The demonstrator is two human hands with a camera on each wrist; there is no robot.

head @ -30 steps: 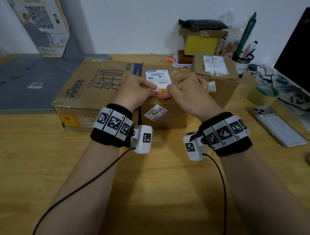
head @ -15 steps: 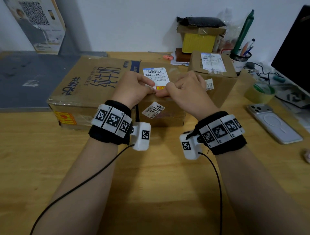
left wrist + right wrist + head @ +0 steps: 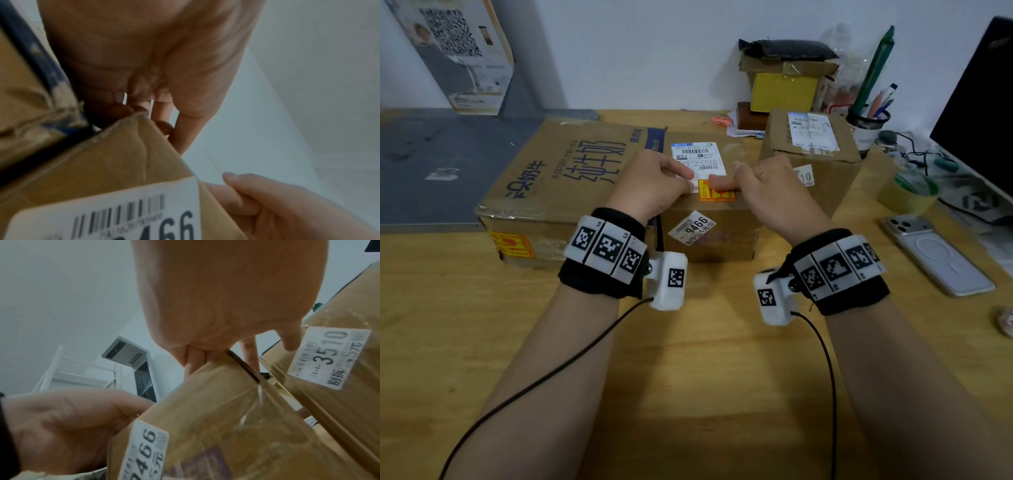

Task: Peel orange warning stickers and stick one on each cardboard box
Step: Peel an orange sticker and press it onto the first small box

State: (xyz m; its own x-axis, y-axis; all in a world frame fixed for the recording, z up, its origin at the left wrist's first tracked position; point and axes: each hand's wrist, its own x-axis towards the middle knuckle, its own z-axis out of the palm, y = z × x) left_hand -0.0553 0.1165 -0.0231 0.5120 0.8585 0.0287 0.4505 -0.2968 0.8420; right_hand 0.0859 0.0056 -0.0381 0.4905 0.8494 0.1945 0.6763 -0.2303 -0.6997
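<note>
An orange warning sticker [image 3: 717,193] lies on top of the middle cardboard box [image 3: 709,240], near its front edge and just below a white shipping label [image 3: 697,156]. My left hand [image 3: 650,185] rests on the box with its thumb tip at the sticker's left edge. The thumb of my right hand [image 3: 767,192] presses on the sticker's top; its other fingers rest loosely curled on the box. The large box [image 3: 551,178] on the left carries an orange sticker [image 3: 512,245] on its front face. No orange sticker shows on the right box [image 3: 822,171].
A phone [image 3: 935,253] and a roll of tape [image 3: 907,193] lie at the right, before a monitor [image 3: 979,113]. At the back stand a pen cup [image 3: 868,128] and a yellow box [image 3: 784,90]. A grey mat [image 3: 431,171] covers the table's left.
My hands were pinched together over the sticker on the middle box. They have drawn apart sideways, and the orange sticker now shows flat on the box top.
</note>
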